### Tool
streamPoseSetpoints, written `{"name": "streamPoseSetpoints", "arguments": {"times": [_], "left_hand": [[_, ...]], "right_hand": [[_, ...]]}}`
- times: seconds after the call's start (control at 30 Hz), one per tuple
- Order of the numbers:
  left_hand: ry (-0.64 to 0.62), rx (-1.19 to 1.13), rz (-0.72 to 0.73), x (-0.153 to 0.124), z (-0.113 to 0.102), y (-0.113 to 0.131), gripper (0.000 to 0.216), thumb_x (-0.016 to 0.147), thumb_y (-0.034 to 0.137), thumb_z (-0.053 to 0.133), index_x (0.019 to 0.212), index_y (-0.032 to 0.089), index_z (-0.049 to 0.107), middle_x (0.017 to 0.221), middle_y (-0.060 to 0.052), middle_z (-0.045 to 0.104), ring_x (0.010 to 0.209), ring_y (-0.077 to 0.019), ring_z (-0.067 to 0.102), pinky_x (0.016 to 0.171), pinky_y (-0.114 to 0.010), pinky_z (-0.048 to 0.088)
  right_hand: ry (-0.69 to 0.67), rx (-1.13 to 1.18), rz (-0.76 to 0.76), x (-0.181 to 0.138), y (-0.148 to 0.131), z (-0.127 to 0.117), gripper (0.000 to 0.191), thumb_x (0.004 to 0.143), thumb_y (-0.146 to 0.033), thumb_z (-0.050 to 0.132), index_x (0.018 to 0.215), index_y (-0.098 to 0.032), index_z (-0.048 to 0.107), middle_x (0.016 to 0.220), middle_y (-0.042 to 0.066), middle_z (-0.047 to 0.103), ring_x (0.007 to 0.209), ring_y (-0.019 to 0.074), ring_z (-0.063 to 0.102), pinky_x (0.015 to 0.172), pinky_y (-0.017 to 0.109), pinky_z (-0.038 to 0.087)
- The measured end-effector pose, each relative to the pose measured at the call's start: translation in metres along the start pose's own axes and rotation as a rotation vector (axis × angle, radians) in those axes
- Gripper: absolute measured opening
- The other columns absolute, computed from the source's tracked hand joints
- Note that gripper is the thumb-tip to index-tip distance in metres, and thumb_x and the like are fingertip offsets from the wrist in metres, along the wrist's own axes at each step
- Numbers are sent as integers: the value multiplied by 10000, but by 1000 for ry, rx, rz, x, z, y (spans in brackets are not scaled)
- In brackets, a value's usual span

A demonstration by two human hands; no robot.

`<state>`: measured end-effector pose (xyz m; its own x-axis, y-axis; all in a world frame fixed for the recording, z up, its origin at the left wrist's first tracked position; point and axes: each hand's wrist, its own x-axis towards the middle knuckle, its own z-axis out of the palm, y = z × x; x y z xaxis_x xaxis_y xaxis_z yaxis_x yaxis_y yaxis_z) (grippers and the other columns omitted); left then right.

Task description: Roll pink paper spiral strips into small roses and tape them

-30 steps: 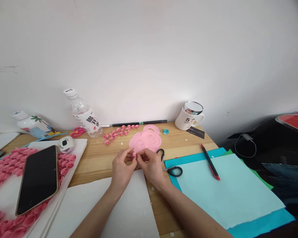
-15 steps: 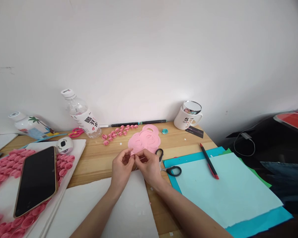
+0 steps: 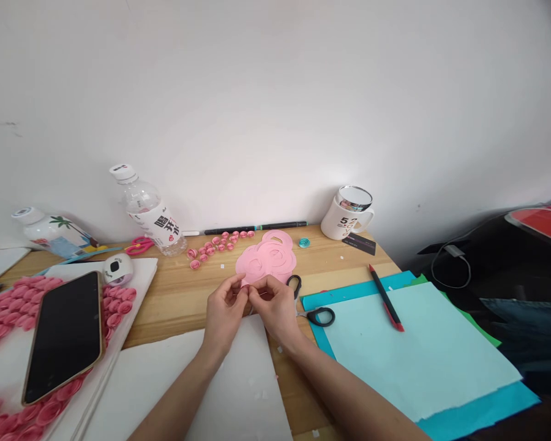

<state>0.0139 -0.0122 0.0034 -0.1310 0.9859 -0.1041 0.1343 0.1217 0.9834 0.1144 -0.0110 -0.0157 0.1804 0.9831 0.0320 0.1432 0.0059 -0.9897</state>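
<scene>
My left hand [image 3: 226, 304] and my right hand [image 3: 274, 306] meet fingertip to fingertip over the near edge of a white sheet [image 3: 239, 373]. Both are closed in a pinch on a small pink paper strip [image 3: 247, 288], mostly covered by the fingers. Just beyond them lie pink paper cut-outs [image 3: 266, 257] with spiral cuts, stacked loosely. Black-handled scissors [image 3: 320, 316] rest beside my right hand, their blades partly hidden. Several small rolled pink paper flowers [image 3: 209, 250] sit past my left hand, and one teal paper roll [image 3: 304, 242] is to the right of the cut-outs.
At left, a phone [image 3: 64, 337] lies over many pink paper flowers on white board. A water bottle [image 3: 153, 214], pink scissors [image 3: 139, 245] and a mug [image 3: 348, 214] stand or lie near the wall. A pen [image 3: 386, 297] rests on light blue paper [image 3: 417, 355] at right.
The view has shifted very slightly. Both hands keep their place, with the fingertips barely moved around the pink paper strip.
</scene>
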Motion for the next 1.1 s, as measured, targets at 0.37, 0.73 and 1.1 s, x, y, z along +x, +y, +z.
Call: {"name": "streamPoseSetpoints", "arguments": {"times": [0.37, 0.73, 1.1], "left_hand": [[-7, 13, 66, 1, 1, 0, 332, 668, 298, 635, 960, 140, 631, 886, -71, 684, 818, -190, 642, 723, -287, 520], [68, 150, 274, 0, 0, -3, 185, 706, 270, 605, 857, 180, 666, 874, -49, 666, 762, -167, 622, 708, -267, 497], [60, 217, 355, 1, -1, -8, 168, 729, 250, 573, 844, 174, 668, 843, -46, 663, 745, -163, 616, 692, -282, 514]], "right_hand": [[0, 144, 51, 6, -2, -3, 111, 672, -254, 574, 626, -154, 586, 622, 25, 639, 579, 141, 582, 551, 242, 478], [-48, 143, 53, 6, 3, -3, 130, 686, -268, 581, 667, -144, 613, 658, 37, 658, 598, 143, 597, 572, 246, 479], [-54, 144, 36, 7, 7, -2, 140, 680, -254, 595, 738, -139, 650, 708, 58, 678, 671, 175, 629, 654, 288, 507]]}}
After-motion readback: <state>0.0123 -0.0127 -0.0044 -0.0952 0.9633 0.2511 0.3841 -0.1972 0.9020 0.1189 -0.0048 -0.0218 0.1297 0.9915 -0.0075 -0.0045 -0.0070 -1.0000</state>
